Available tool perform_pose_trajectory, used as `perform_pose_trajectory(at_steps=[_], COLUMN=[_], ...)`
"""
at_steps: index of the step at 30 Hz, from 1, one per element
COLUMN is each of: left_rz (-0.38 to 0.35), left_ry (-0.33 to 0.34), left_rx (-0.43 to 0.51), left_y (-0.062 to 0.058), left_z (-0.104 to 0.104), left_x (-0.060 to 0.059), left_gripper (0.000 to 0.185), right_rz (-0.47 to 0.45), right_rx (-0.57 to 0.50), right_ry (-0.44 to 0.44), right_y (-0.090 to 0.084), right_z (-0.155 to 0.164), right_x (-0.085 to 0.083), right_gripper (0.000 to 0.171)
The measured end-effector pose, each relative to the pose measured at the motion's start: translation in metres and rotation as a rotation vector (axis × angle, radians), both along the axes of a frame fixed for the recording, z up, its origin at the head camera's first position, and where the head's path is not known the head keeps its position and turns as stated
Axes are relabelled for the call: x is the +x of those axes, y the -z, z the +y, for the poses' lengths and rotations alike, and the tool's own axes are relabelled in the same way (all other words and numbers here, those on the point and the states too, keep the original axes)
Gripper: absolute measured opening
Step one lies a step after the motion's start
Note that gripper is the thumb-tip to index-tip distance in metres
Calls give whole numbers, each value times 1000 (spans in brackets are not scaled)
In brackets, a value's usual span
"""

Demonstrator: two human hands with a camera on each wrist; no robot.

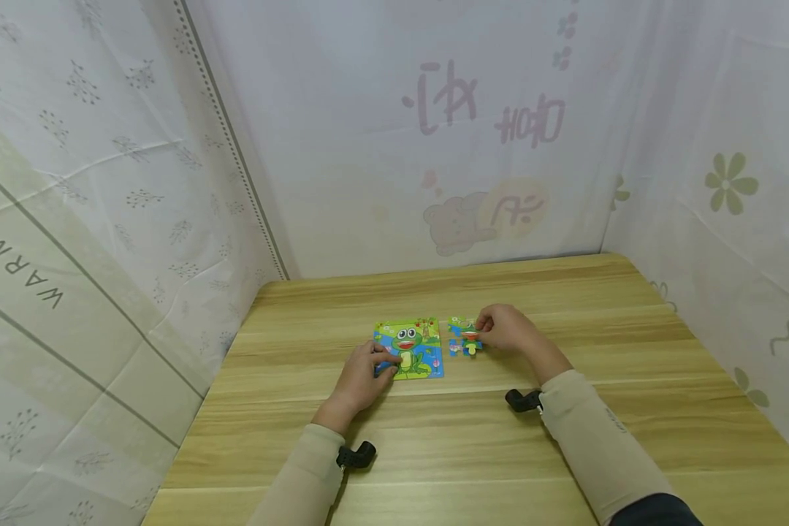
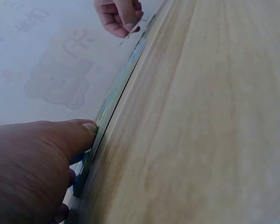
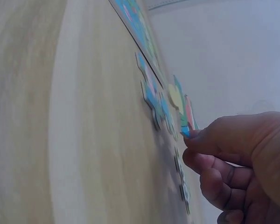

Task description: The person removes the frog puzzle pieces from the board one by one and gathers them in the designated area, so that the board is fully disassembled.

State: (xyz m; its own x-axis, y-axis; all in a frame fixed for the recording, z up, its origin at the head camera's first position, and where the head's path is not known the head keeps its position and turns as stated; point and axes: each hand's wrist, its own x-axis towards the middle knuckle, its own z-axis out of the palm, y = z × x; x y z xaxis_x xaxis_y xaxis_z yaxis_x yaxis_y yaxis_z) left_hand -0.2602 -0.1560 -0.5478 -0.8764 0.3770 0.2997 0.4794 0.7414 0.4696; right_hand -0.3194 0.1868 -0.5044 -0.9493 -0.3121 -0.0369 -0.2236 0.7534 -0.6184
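Observation:
A square frog picture board (image 1: 427, 351) lies flat on the wooden table. My left hand (image 1: 363, 372) rests on its left side, thumb and fingertips touching the picture near the lower left corner. Just right of the board, several loose jigsaw pieces (image 1: 456, 349) with parts of a frog lie close together. Between thumb and forefinger, my right hand (image 1: 502, 326) pinches a puzzle piece (image 3: 183, 112), which is tilted up from the table in the right wrist view. Its remaining fingers curl below the thumb. Part of that piece is hidden behind the fingertips.
The wooden table (image 1: 486, 453) reaches back to a printed cloth wall (image 1: 368, 146), with cloth also hanging on both sides. Each forearm wears a black wrist camera, one on the left (image 1: 356, 456) and one on the right (image 1: 523, 400).

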Motion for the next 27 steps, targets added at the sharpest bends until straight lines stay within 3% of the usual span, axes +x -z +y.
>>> perform_pose_trajectory(at_steps=[14, 27], left_rz=[-20, -8], left_ry=[-3, 4], left_rx=[-5, 10], left_y=[-2, -1], left_z=[2, 0], left_x=[0, 1], left_gripper=[19, 18], right_rz=[-63, -100], right_rx=[-20, -23], right_ry=[-12, -3], right_y=[0, 1], right_z=[27, 33], right_x=[-2, 0], right_gripper=[6, 4])
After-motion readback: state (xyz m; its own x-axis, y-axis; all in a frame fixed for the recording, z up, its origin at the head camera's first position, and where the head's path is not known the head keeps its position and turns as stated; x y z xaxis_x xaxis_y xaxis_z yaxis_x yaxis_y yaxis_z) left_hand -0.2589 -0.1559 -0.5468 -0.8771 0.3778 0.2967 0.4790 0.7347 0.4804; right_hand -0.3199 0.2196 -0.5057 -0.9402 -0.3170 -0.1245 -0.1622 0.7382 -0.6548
